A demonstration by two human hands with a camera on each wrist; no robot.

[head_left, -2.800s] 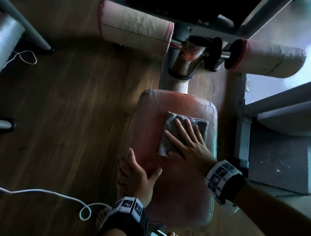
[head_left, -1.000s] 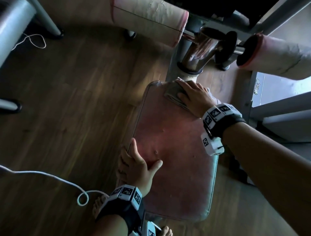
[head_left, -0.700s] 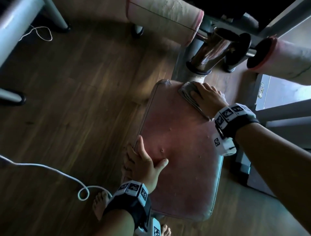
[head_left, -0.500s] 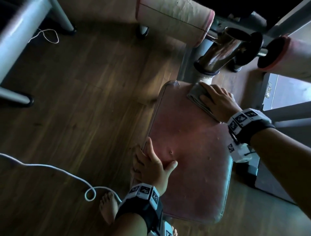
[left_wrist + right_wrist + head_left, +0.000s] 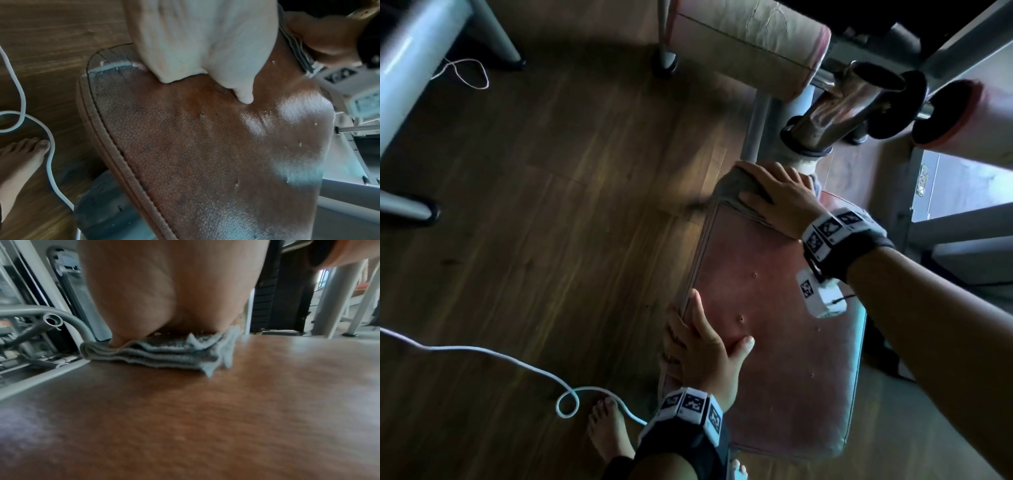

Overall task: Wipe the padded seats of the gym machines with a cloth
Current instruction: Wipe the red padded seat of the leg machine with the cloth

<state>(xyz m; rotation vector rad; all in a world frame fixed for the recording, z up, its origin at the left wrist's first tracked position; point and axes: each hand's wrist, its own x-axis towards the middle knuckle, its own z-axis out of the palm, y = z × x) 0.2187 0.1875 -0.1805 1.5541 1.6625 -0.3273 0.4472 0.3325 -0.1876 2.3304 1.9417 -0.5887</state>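
Nearest the viewer, a bare foot (image 5: 607,431) stands on the wooden floor (image 5: 544,212), its toes touching a white cord (image 5: 482,351) that loops just beside them. Next, the left hand (image 5: 700,353) rests on the near left edge of the padded seat (image 5: 774,342): the fingers wrap over the piped side border while the thumb (image 5: 242,92) lies pressed on the reddish, pebbled top surface, so the hand grasps the seat's rim. The seat cover shows small punctures and a worn, pale patch at one corner in the left wrist view. Farther along, the right hand (image 5: 779,197) lies palm down at the far left corner of the seat, its fingers extended and flat on a folded grey cloth (image 5: 736,186); the cloth (image 5: 164,355) is pressed between palm and upholstery, its layered edges protruding beneath the heel of the hand, and part of it laps over the seat's far edge. Both wrists carry bands with black-and-white square markers. Beyond the seat, a polished metal post (image 5: 832,109) rises from the frame, flanked by two cylindrical pink foam rollers (image 5: 743,41), the left one cracked along its cover.
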